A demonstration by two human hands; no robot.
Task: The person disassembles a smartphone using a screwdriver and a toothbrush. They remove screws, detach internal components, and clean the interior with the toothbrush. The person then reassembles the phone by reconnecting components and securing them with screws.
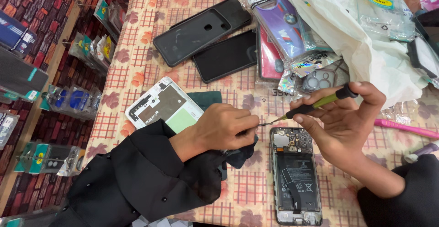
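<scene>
We work over an opened phone (295, 176) lying on the desk (137, 71)

Our right hand (344, 117) has its fingers closed around a green-and-black screwdriver (315, 104), and our left hand (225, 128) pinches its tip just above the phone, beside a white back cover (160, 103)

A small mobile phone repair and accessories shop is shown. A table covered with a floral checked cloth (151, 26) is crowded at the far side with black phone covers (201, 30) and cellophane-packed phone cases (283, 21). An opened smartphone with its battery and circuit board exposed (295, 174) is laid near the front, beside a white inner phone frame (162, 106). Packaged accessories on hooks (73, 99) are displayed at the left.
</scene>
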